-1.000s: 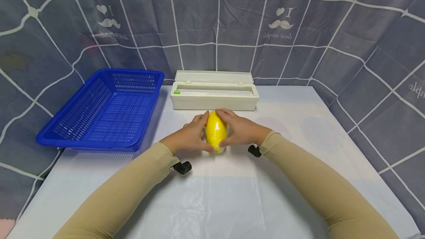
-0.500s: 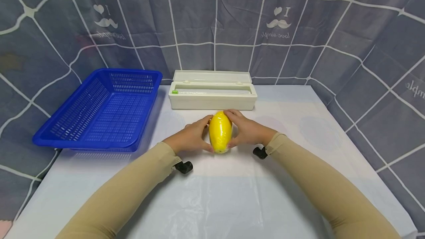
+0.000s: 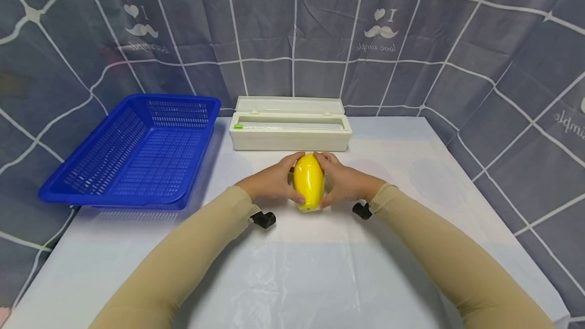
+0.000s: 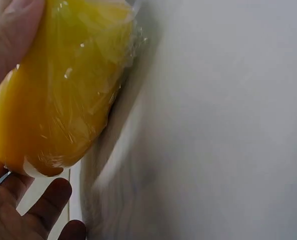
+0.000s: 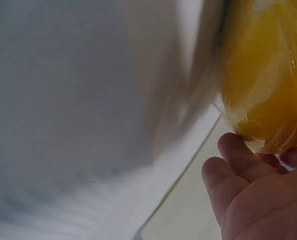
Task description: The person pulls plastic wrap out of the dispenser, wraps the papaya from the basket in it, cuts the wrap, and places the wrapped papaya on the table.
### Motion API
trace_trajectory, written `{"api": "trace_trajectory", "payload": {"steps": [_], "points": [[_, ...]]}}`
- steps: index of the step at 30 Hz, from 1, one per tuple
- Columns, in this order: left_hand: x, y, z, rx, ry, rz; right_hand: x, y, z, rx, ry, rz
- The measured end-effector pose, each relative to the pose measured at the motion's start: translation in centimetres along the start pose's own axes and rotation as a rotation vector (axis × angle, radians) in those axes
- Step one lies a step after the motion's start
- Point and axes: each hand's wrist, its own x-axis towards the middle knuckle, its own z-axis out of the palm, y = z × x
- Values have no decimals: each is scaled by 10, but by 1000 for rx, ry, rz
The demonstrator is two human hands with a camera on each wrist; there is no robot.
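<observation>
A smooth yellow oval thing, much like a melon or mango, is wrapped in shiny clear cling film. My left hand holds its left side, thumb at the near end and fingertips at the far end. From the right, my right hand grips it the same way. Creases of film show on the yellow oval thing in the left wrist view, with bunched film along its lower side. The right wrist view has the yellow oval thing cut off by the frame, my right fingers at its far end.
Behind the hands stands a white cling film dispenser, lid raised, with a film roll and a green slider inside. At left is a blue plastic basket. A grey checked curtain encloses the white-covered table.
Both hands and the wrapped yellow oval thing have shifted slightly right toward the table's middle. The oval has turned a little between the fingers, and the left hand has closed in on it.
</observation>
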Motion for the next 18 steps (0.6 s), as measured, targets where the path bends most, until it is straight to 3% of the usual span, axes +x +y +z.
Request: {"api": "trace_trajectory", "payload": {"steps": [11, 18], "points": [[14, -1, -3, -46, -62, 19, -3, 8, 1, 77, -7, -10], [9, -2, -5, -65, -26, -4, -2, 8, 4, 107, 4, -38]]}}
